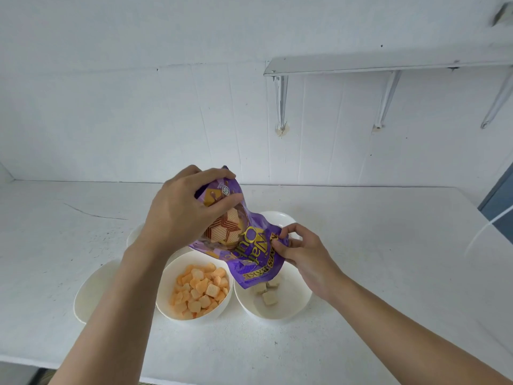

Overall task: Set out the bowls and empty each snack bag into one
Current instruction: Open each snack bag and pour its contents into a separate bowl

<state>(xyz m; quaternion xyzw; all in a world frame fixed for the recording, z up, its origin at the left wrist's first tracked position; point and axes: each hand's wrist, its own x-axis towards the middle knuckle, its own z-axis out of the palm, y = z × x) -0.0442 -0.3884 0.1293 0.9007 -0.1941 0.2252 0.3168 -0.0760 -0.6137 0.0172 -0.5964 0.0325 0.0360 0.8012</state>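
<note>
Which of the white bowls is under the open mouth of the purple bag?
The front right bowl, directly below the purple bag mouth. It holds only a few pale cubes; the bowl left of it is full of orange pieces.

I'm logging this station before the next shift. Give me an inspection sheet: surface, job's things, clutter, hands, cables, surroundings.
Surface: white counter, scuffed, with a thin dark line at far left.
Job's things: purple bag tipped mouth-down over the right bowl, which holds a few pale cubes; middle bowl full of orange snacks; left bowl and rear bowls partly hidden.
Clutter: nothing seen.
Hands: left hand grips the bag's raised end; right hand pinches its side edge.
Cables: thin white line at the right edge, possibly a cord.
Surroundings: white wall; metal shelf on brackets.
</note>
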